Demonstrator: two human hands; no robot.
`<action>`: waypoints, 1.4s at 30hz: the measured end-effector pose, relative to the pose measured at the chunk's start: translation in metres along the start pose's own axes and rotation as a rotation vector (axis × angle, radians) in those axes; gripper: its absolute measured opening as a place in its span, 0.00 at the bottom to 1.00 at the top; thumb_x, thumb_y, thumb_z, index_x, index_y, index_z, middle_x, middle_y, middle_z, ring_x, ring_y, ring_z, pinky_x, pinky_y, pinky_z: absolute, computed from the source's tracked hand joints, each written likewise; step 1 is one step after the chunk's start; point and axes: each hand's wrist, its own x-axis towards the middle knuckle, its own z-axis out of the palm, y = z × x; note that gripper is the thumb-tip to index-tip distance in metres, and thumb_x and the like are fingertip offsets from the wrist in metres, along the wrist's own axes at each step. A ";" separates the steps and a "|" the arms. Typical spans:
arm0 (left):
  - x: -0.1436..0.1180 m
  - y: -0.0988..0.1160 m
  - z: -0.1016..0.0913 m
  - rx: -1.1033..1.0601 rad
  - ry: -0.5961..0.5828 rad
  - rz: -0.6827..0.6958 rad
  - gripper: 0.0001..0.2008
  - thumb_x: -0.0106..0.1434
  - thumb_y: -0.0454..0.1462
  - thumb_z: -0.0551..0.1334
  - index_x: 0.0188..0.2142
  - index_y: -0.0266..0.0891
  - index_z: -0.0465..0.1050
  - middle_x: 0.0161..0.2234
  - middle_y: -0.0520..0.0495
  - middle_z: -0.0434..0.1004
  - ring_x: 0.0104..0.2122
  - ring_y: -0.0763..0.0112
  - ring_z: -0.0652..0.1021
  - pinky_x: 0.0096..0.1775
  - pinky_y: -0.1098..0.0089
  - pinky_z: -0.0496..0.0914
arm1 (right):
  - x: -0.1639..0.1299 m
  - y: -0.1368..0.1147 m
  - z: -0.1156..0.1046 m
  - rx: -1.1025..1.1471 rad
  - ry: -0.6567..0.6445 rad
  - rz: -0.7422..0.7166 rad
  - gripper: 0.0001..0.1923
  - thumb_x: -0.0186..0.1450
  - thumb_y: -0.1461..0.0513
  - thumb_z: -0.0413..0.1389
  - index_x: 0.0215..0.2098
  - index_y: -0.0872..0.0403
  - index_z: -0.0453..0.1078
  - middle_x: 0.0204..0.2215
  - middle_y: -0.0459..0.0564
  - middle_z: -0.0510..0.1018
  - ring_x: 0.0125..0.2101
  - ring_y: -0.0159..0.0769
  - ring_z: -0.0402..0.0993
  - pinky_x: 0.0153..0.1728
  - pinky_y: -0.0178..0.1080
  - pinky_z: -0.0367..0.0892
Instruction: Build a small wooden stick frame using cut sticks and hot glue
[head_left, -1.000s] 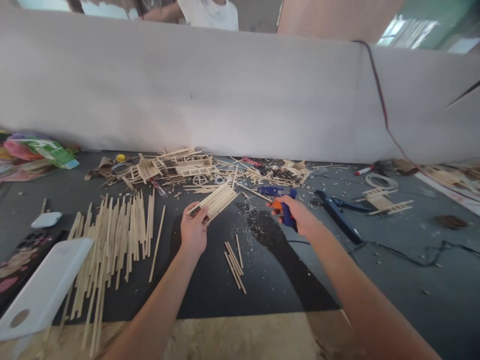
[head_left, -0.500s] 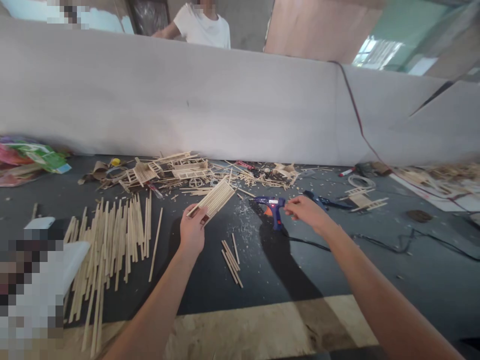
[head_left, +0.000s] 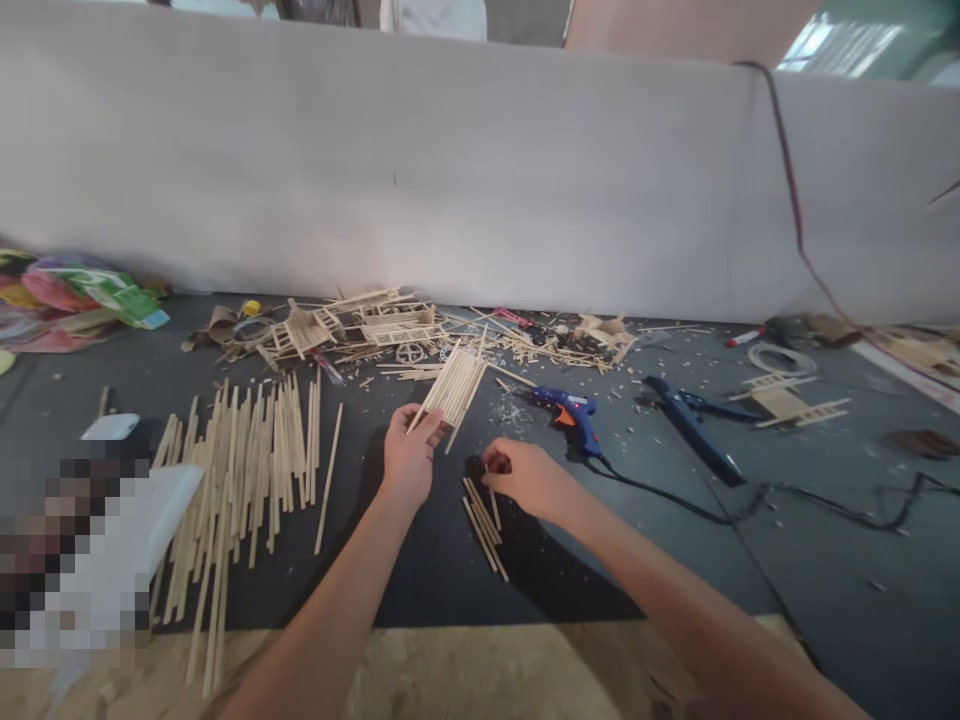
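Note:
My left hand [head_left: 411, 455] is closed around the lower end of a small panel of wooden sticks [head_left: 457, 388], glued side by side, and holds it tilted above the dark table. With thumb and fingertips together, my right hand [head_left: 529, 480] pinches the top of a short wooden stick [head_left: 494, 510]. Several more short sticks [head_left: 484, 535] lie just beside it. Behind my right hand a blue hot glue gun [head_left: 576, 415] with an orange trigger lies on the table, its nozzle pointing left.
Long loose sticks [head_left: 232, 470] spread over the left side, near a white case [head_left: 111, 427]. Stick-built pieces [head_left: 397, 325] and scraps line the back against a pale board [head_left: 375, 160]. To the right lie a dark blue tool [head_left: 694, 430], a black cord [head_left: 675, 505] and a ladder-like piece [head_left: 784, 400].
My right hand has moved from the glue gun's handle down and left to the short sticks. The gun now lies tilted on the table. My left hand keeps the panel, and the view has shifted.

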 end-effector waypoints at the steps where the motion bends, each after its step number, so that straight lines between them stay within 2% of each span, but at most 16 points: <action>1: 0.000 0.000 0.000 0.000 0.005 0.006 0.15 0.46 0.33 0.67 0.31 0.40 0.62 0.27 0.54 0.72 0.28 0.75 0.76 0.40 0.68 0.68 | 0.001 -0.001 0.004 -0.031 -0.005 -0.008 0.04 0.52 0.63 0.55 0.28 0.51 0.68 0.24 0.45 0.75 0.26 0.34 0.69 0.25 0.33 0.56; 5: 0.002 -0.001 -0.001 0.011 0.004 -0.005 0.20 0.47 0.33 0.67 0.39 0.42 0.64 0.30 0.52 0.74 0.31 0.75 0.76 0.39 0.69 0.69 | 0.002 -0.004 0.006 -0.132 0.015 0.023 0.06 0.53 0.66 0.54 0.30 0.52 0.65 0.24 0.45 0.74 0.26 0.33 0.68 0.25 0.33 0.54; 10: 0.000 0.000 0.002 0.019 0.018 -0.034 0.19 0.46 0.33 0.67 0.38 0.39 0.67 0.32 0.50 0.74 0.32 0.73 0.76 0.41 0.67 0.69 | 0.004 -0.006 0.003 -0.132 0.017 0.148 0.12 0.50 0.64 0.55 0.33 0.54 0.64 0.24 0.46 0.74 0.25 0.32 0.67 0.23 0.32 0.53; 13: -0.002 0.002 0.004 0.009 0.026 -0.044 0.19 0.45 0.32 0.68 0.37 0.40 0.65 0.29 0.52 0.74 0.31 0.73 0.76 0.39 0.66 0.70 | 0.009 -0.002 -0.004 0.020 0.016 0.156 0.13 0.50 0.63 0.55 0.35 0.55 0.66 0.25 0.45 0.74 0.24 0.31 0.67 0.24 0.32 0.55; 16: -0.004 0.002 0.006 0.019 -0.017 -0.031 0.16 0.45 0.32 0.67 0.33 0.40 0.64 0.28 0.53 0.74 0.31 0.73 0.76 0.39 0.65 0.70 | 0.015 0.002 -0.014 0.243 -0.011 0.151 0.08 0.52 0.62 0.53 0.31 0.55 0.69 0.22 0.45 0.72 0.23 0.29 0.65 0.24 0.32 0.56; 20: -0.005 -0.002 0.005 0.163 -0.037 -0.023 0.10 0.46 0.37 0.67 0.28 0.37 0.69 0.26 0.53 0.73 0.29 0.74 0.75 0.38 0.67 0.69 | 0.020 -0.003 -0.027 0.646 -0.082 0.148 0.05 0.54 0.62 0.52 0.28 0.56 0.67 0.17 0.42 0.67 0.18 0.24 0.58 0.18 0.30 0.51; 23: -0.006 -0.006 0.004 0.257 -0.055 -0.045 0.10 0.46 0.37 0.66 0.29 0.35 0.73 0.26 0.50 0.74 0.26 0.74 0.74 0.34 0.70 0.67 | 0.024 -0.014 -0.032 0.811 -0.075 0.077 0.07 0.55 0.59 0.54 0.28 0.56 0.67 0.18 0.43 0.67 0.17 0.23 0.56 0.17 0.30 0.49; 26: -0.010 -0.006 0.003 0.327 -0.110 -0.049 0.11 0.48 0.39 0.65 0.31 0.35 0.75 0.30 0.47 0.75 0.28 0.73 0.73 0.34 0.71 0.66 | 0.030 -0.024 -0.029 0.834 0.006 0.006 0.09 0.56 0.58 0.54 0.29 0.57 0.68 0.19 0.43 0.68 0.18 0.23 0.57 0.19 0.30 0.51; 30: -0.012 -0.005 0.004 0.460 -0.248 0.003 0.11 0.52 0.40 0.63 0.33 0.37 0.76 0.36 0.47 0.75 0.35 0.70 0.72 0.39 0.72 0.64 | 0.036 -0.031 -0.017 0.772 0.180 -0.056 0.10 0.56 0.57 0.55 0.31 0.56 0.69 0.21 0.43 0.69 0.18 0.24 0.58 0.20 0.31 0.54; 33: -0.010 -0.006 0.004 0.408 -0.242 -0.006 0.11 0.53 0.41 0.62 0.34 0.38 0.76 0.37 0.47 0.75 0.37 0.69 0.72 0.42 0.70 0.64 | 0.038 -0.031 -0.010 0.779 0.293 -0.088 0.11 0.55 0.57 0.55 0.34 0.54 0.68 0.22 0.43 0.69 0.20 0.25 0.61 0.21 0.31 0.56; 37: -0.007 -0.005 0.005 0.212 -0.182 -0.062 0.11 0.53 0.41 0.63 0.34 0.36 0.75 0.34 0.47 0.76 0.36 0.69 0.73 0.43 0.67 0.66 | 0.039 -0.024 -0.009 0.929 0.716 -0.077 0.12 0.52 0.58 0.58 0.33 0.52 0.64 0.24 0.40 0.65 0.22 0.25 0.61 0.22 0.30 0.57; 38: -0.007 -0.004 0.006 0.180 -0.178 -0.069 0.11 0.52 0.40 0.63 0.33 0.36 0.75 0.34 0.47 0.76 0.37 0.69 0.73 0.43 0.66 0.66 | 0.040 -0.021 -0.009 0.969 0.750 -0.045 0.13 0.51 0.58 0.59 0.34 0.51 0.64 0.25 0.40 0.66 0.23 0.26 0.61 0.22 0.30 0.57; 39: -0.007 -0.003 0.007 0.159 -0.182 -0.081 0.11 0.52 0.40 0.64 0.33 0.35 0.75 0.34 0.46 0.76 0.37 0.68 0.74 0.43 0.66 0.66 | 0.042 -0.019 -0.008 1.012 0.705 -0.008 0.15 0.51 0.57 0.60 0.35 0.51 0.63 0.26 0.41 0.67 0.24 0.27 0.63 0.22 0.30 0.58; 42: -0.009 -0.002 0.009 0.147 -0.199 -0.117 0.12 0.51 0.40 0.65 0.32 0.35 0.75 0.33 0.45 0.76 0.34 0.69 0.74 0.42 0.66 0.66 | 0.048 -0.012 -0.003 1.108 0.351 0.065 0.17 0.51 0.55 0.59 0.37 0.53 0.67 0.28 0.45 0.72 0.26 0.32 0.67 0.22 0.33 0.60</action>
